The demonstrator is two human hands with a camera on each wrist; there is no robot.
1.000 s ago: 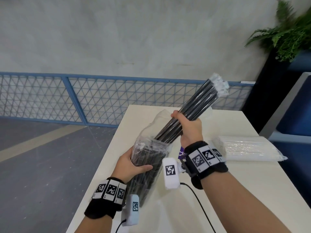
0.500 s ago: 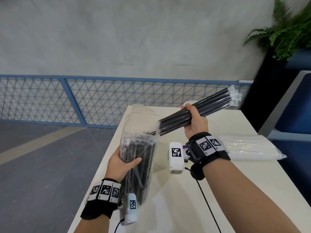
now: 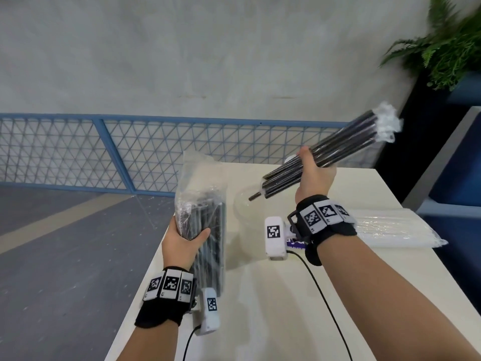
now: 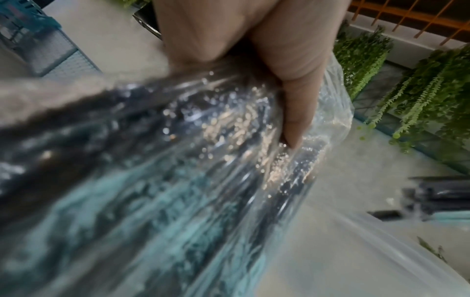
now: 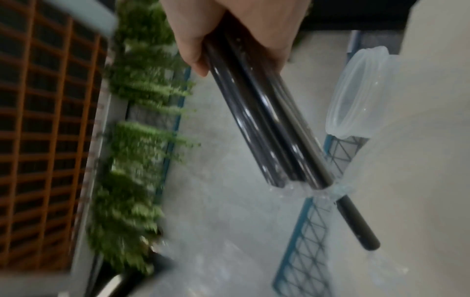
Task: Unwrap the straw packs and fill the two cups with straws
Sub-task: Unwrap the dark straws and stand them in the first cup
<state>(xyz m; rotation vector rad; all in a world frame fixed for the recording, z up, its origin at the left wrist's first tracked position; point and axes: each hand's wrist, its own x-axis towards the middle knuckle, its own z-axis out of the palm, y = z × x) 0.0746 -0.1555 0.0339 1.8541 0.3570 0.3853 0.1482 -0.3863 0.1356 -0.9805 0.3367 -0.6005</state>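
Note:
My left hand [image 3: 188, 237] grips an opened clear pack of black straws [image 3: 205, 220] upright over the table's left edge; the thumb [image 4: 296, 104] presses on its film [image 4: 178, 160]. My right hand [image 3: 313, 170] holds a bundle of black straws [image 3: 338, 149] in the air, clear of the pack, slanting up to the right. Each straw [image 5: 264, 120] has a clear sleeve, crumpled at the ends. A clear cup [image 3: 243, 204] stands on the table under the bundle's lower end, and the clear cup [image 5: 356, 90] also shows beside the straws in the right wrist view.
A sealed pack of white straws [image 3: 390, 230] lies on the cream table [image 3: 286, 295] at the right. A blue mesh fence [image 3: 104, 152] runs behind the table. A potted fern [image 3: 447, 48] and a blue seat stand at the far right. Cables trail from both wrists.
The right hand has drawn the black straw bundle fully out of the pack and swung it right and flatter. The left hand has stood the pack more upright.

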